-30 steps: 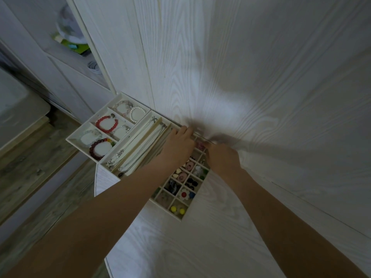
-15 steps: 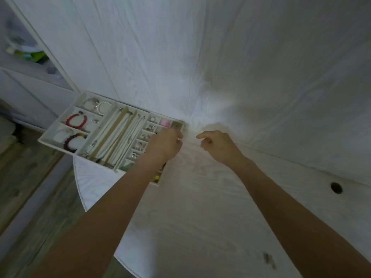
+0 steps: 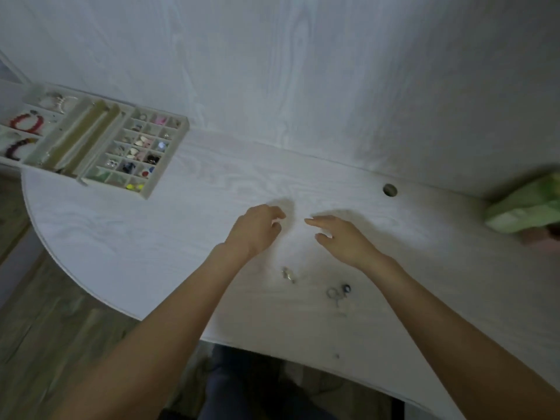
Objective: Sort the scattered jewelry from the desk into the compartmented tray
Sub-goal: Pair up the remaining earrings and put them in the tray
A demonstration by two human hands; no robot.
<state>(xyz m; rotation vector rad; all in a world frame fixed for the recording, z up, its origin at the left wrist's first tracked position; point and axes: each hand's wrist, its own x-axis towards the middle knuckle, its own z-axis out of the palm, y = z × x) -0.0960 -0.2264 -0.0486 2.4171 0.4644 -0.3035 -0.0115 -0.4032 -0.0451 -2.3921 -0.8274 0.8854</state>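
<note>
Bare and empty, your two hands hang over the middle of the white table [image 3: 212, 231]. Your left hand [image 3: 254, 228] has loosely curled fingers and holds nothing that you can see. Your right hand [image 3: 342, 241] has its fingers stretched out flat, and its grip is loose and empty too.

Just near your hands, closer to you, some jewelry is not sorted yet. A small silver piece [image 3: 288, 274] lies between your two wrists. A little to its right sit a thin ring and a dark bead piece [image 3: 338, 291], close together. They are too small and blurry to name better.

Far off to the left, at the table's far edge, is the compartmented tray [image 3: 178, 137]. Most of its little squares already have something colourful inside. Its long slots hold chains, and beaded bracelets [image 3: 25, 124] sit in the big boxes at the left end.

So it looks like most of the job is done, with just these few pieces left. A blurry green thing [image 3: 527, 210] sits at the far right.
</note>
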